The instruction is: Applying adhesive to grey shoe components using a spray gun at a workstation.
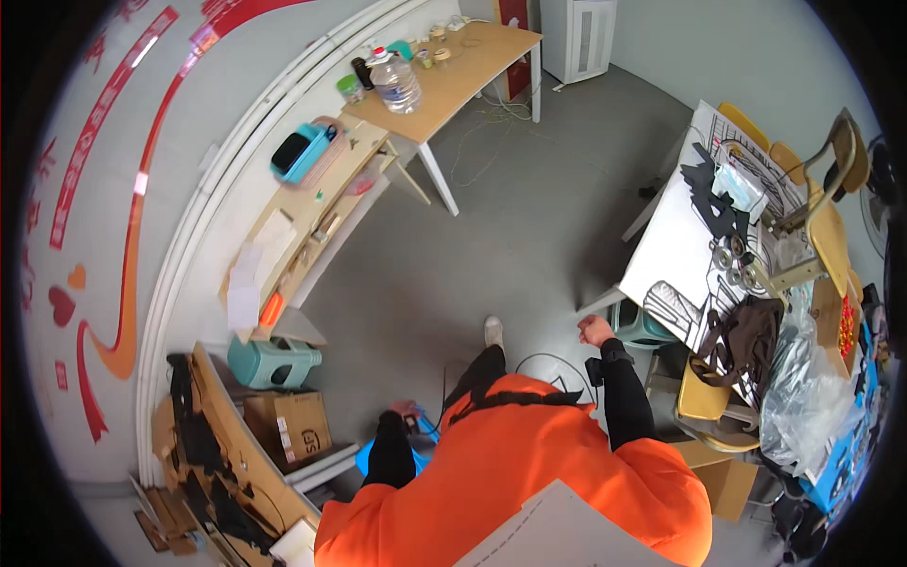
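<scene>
My right hand [595, 330] hangs at the end of a black sleeve with its fingers curled into a loose fist, and nothing shows in it. A black device [616, 351] is strapped round that wrist. Nearest to this hand are a teal plastic stool [641, 326] and the corner of the white table [661, 250], both to its right. My left forearm [390, 454], also in a black sleeve, reaches down at my left side; the hand at its end cannot be made out. By it lies a blue thing [362, 460] on the floor. One light shoe [493, 332] is stretched out ahead.
A large water jug [395, 83] stands on the wooden table [482, 59] ahead. Along the left wall are a low shelf [274, 231] with a blue basket [304, 151], a teal stool [274, 362] and a cardboard box [288, 425]. At right, a brown bag [742, 345] lies beside clear plastic [803, 406].
</scene>
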### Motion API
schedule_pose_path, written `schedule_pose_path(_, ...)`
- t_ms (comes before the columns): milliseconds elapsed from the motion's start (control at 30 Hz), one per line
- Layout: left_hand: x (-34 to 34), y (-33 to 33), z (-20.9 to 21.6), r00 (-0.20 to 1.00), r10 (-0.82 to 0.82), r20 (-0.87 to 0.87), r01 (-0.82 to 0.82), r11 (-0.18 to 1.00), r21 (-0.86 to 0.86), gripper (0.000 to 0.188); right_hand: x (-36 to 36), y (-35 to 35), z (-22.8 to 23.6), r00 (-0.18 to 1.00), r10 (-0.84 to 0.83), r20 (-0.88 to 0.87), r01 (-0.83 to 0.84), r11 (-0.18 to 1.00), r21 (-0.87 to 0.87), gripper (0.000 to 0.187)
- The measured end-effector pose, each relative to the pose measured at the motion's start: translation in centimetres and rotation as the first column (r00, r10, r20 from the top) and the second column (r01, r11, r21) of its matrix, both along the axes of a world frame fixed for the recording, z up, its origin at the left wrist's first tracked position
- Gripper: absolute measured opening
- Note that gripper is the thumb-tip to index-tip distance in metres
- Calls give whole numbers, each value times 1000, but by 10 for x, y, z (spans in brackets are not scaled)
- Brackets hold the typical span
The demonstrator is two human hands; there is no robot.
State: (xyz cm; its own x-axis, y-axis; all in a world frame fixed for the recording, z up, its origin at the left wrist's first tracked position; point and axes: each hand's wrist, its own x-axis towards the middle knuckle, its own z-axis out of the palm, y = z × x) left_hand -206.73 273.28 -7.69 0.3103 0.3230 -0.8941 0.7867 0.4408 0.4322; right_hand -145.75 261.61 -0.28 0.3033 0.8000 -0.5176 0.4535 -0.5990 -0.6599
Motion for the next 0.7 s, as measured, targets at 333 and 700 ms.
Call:
schedule_pose_path(333,243,392,-29,913,182,366,-155,982,-104,22,56,39,15,697,-631,-342,587,775,-234,23)
schedule_pose_path(700,536,566,73,972,-233,-29,184,680,710,82,209,160,-25,521,-769,-371,648,639,-414,17)
